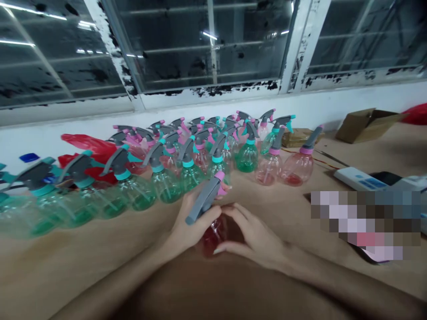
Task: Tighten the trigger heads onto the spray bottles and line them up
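Directly in front of me is a small pink spray bottle (212,238) with a grey trigger head and a pink nozzle. My left hand (191,220) is closed around its neck, just beneath the spray head, and hides the collar. On the right side, my right hand (255,231) curves around the clear pink body with its thumb low and fingers near the top. The bottle leans slightly, its nozzle pointing away to the upper right. Just beyond my hands stands a green spray bottle (217,169), the closest of a long row.
Several green spray bottles (138,195) line the left and several pink ones (296,171) stand to the right. Red plastic bags (90,144) lie behind. A cardboard box (365,126), a white device with blue buttons (362,180) and a blurred-out pink-edged object (383,255) are at right.
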The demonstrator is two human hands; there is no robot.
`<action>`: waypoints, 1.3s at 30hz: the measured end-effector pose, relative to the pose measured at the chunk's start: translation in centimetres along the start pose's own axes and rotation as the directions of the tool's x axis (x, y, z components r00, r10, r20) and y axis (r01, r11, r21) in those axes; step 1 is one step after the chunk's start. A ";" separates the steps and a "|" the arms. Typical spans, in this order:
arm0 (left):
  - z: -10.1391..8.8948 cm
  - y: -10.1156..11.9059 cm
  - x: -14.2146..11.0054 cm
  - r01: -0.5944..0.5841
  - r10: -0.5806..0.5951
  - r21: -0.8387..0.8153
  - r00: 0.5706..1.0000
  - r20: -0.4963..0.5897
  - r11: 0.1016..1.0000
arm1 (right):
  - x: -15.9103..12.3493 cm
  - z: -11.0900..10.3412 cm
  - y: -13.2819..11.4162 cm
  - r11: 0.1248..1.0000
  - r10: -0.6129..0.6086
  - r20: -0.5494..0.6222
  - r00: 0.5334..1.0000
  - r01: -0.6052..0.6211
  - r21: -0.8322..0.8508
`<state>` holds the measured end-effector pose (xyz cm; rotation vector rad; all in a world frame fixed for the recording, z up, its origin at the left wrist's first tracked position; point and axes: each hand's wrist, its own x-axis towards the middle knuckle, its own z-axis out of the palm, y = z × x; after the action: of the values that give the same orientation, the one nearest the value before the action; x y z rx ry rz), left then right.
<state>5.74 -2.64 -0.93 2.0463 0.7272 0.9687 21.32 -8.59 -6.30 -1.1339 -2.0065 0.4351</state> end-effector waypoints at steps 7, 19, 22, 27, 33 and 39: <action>-1.5 -0.7 0.4 -0.044 0.044 0.037 0.999 -0.017 0.998 | 0.0 -0.7 4.6 0.975 0.009 0.067 0.998 0.006 -0.224; -2.3 -1.6 0.7 0.042 -0.040 0.071 0.999 -0.027 0.997 | -1.3 0.1 7.9 0.963 0.051 0.082 0.995 -0.028 -0.269; -2.2 -1.5 0.5 0.018 -0.016 0.095 0.999 -0.029 0.995 | -1.5 0.0 8.1 0.959 0.064 0.104 0.993 -0.033 -0.282; -2.1 -1.3 0.4 -0.004 0.006 0.089 1.000 -0.021 0.996 | -1.7 -0.1 8.6 0.959 0.061 0.131 0.989 -0.022 -0.281; -2.2 -1.2 0.6 -0.024 0.028 0.074 0.998 -0.055 0.997 | -1.8 -0.3 8.3 0.954 0.070 0.150 0.986 -0.022 -0.299; -2.2 -1.0 0.5 -0.050 0.053 0.064 0.997 -0.054 0.997 | -1.9 -0.1 8.3 0.950 0.069 0.124 0.990 -0.027 -0.312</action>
<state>4.09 -0.86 -0.62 2.1083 0.7460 1.0482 26.69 -5.65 -12.25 -1.3781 -2.2234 0.2278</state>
